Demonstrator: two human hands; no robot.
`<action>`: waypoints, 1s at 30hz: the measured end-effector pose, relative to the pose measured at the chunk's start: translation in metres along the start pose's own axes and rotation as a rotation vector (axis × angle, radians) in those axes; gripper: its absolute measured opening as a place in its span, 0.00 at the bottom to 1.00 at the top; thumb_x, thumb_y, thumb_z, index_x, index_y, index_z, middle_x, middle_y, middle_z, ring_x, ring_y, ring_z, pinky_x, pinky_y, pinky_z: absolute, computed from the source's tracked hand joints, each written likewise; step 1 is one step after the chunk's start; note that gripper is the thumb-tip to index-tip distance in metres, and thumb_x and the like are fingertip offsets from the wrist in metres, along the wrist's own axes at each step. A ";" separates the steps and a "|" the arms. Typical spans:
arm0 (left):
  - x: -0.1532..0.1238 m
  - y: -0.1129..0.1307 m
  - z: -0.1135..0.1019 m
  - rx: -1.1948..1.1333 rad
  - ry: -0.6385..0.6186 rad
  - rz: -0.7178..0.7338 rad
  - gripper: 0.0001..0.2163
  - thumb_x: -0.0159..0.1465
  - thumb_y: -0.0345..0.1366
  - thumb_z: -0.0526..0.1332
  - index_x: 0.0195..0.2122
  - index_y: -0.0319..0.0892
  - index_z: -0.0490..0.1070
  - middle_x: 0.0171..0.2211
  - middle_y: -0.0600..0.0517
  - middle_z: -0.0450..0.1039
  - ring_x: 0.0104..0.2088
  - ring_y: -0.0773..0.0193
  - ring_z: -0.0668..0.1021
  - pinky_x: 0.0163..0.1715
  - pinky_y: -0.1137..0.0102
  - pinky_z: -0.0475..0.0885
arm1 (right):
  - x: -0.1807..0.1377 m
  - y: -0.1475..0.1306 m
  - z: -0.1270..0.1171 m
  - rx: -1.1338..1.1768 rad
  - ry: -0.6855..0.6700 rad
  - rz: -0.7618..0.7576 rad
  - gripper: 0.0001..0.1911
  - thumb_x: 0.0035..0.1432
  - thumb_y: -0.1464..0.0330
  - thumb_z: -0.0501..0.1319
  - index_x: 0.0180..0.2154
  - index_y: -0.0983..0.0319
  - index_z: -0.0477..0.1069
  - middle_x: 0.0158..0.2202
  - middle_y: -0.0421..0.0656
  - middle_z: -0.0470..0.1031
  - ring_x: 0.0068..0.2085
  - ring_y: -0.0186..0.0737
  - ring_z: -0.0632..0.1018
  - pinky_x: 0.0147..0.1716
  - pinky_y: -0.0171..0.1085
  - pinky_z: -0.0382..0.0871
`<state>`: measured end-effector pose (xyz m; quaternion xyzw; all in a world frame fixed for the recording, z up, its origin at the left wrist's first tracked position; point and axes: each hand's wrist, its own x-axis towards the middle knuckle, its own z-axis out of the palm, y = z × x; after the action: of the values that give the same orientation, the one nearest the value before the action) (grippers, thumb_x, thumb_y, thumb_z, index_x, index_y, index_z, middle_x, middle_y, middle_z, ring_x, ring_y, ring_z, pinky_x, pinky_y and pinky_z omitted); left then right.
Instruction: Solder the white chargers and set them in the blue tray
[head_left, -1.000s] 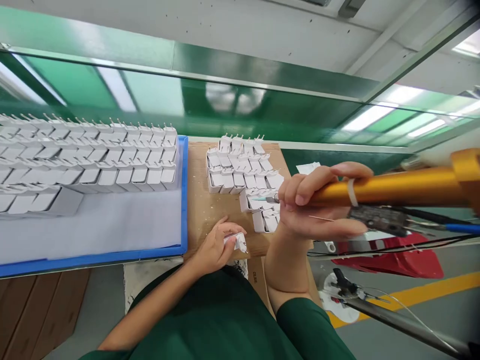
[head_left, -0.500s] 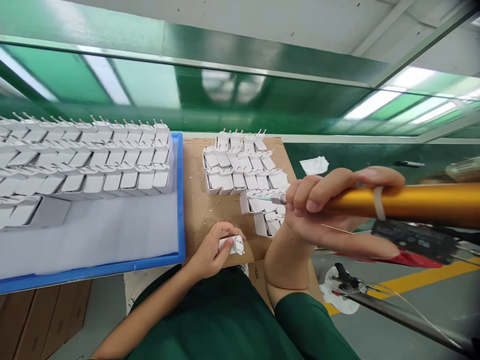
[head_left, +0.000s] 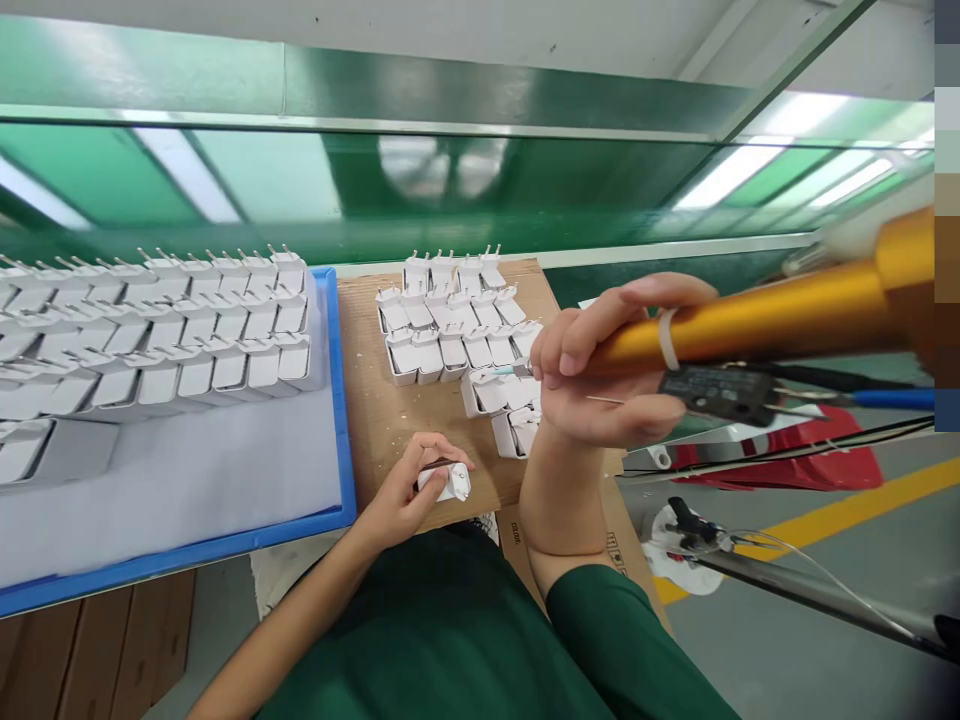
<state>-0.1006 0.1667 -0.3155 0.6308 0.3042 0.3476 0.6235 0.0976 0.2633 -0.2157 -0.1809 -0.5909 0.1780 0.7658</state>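
My left hand (head_left: 405, 492) is closed around a white plug housing (head_left: 456, 483) with pins, held low over the cardboard near my body. My fingers partly hide it. My right hand (head_left: 611, 365) grips a gold cylindrical tool (head_left: 787, 312) with a black switch (head_left: 720, 395) strapped beneath it. A slim pale-blue tip (head_left: 499, 371) points left from my fist, over a group of white plug housings (head_left: 457, 350) standing in rows on the cardboard sheet (head_left: 364, 400). Whether the tip touches any of them I cannot tell.
At left, a blue-rimmed tray (head_left: 343, 420) holds rows of similar white plug housings (head_left: 187, 330). A green wall panel (head_left: 450, 215) runs behind the table. Brown boxes (head_left: 112, 640) stand below left. To the right are a metal bar (head_left: 817, 590) and something red (head_left: 795, 455).
My view has shifted, moving the bench slightly left in frame. The rear of the gold tool has swung upward in my right hand. My left hand keeps the same plug housing.
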 end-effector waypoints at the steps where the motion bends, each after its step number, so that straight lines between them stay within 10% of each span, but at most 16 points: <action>1: 0.000 0.000 -0.001 0.000 -0.005 -0.001 0.06 0.74 0.37 0.51 0.49 0.44 0.59 0.45 0.45 0.77 0.44 0.61 0.78 0.48 0.62 0.71 | 0.000 0.000 -0.001 -0.012 0.000 0.016 0.28 0.52 0.39 0.61 0.47 0.48 0.70 0.19 0.29 0.63 0.14 0.26 0.63 0.10 0.29 0.61; 10: -0.005 -0.011 -0.002 0.111 0.015 0.199 0.04 0.74 0.32 0.50 0.47 0.48 0.54 0.43 0.50 0.76 0.46 0.63 0.78 0.66 0.47 0.50 | 0.004 -0.003 -0.001 0.042 -0.010 -0.011 0.26 0.52 0.45 0.65 0.47 0.52 0.73 0.19 0.30 0.65 0.14 0.25 0.62 0.06 0.28 0.56; 30: -0.005 -0.016 0.005 0.140 0.057 0.204 0.05 0.75 0.29 0.46 0.43 0.48 0.53 0.48 0.47 0.79 0.49 0.63 0.78 0.63 0.51 0.58 | 0.000 0.000 -0.002 -0.037 0.014 -0.029 0.28 0.52 0.38 0.60 0.46 0.48 0.71 0.17 0.29 0.59 0.11 0.25 0.58 0.06 0.28 0.55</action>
<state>-0.0989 0.1602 -0.3317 0.6903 0.2796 0.4051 0.5303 0.0996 0.2633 -0.2161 -0.1875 -0.5912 0.1548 0.7690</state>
